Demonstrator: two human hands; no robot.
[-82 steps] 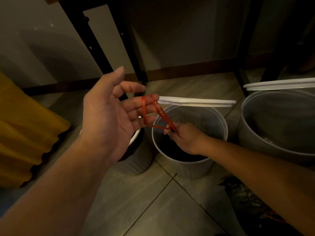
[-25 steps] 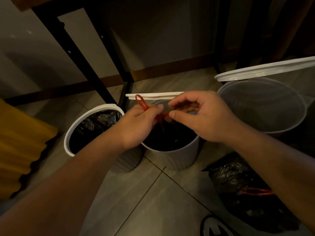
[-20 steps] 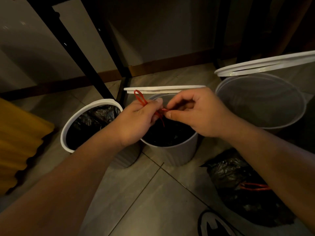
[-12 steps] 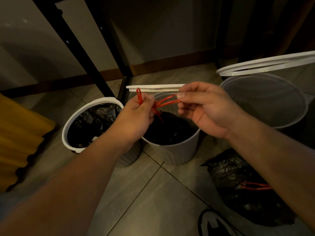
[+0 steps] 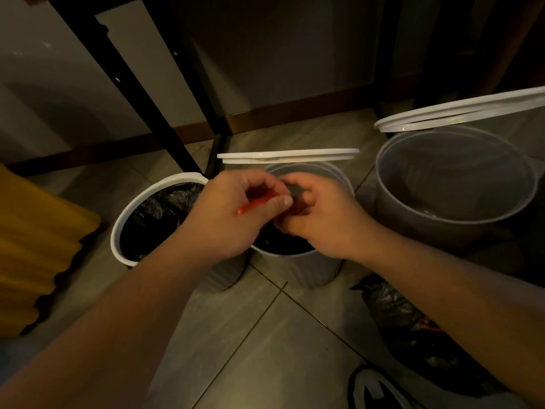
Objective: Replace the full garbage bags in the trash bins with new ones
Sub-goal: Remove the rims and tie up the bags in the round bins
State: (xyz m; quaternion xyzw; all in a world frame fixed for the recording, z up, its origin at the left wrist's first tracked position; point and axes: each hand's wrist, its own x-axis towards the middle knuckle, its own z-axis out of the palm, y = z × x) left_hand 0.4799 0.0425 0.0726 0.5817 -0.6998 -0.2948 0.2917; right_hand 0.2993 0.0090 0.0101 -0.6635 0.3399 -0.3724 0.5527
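L hand & R hand both pinch 1 red tie over mid bin of 3.

Most of the red drawstring is hidden inside the left grip and the right grip, both curled round it. Only 1 short stretch shows, and whether it is knotted cannot be told. Behind the 2 grips, the mouth of the middle bin is largely covered. Below the right grip, the forearm hides part of the black bag on the floor. Nearer still, a shoe is cut by the bottom edge. Far left of the grips, yellow cloth runs off the frame.
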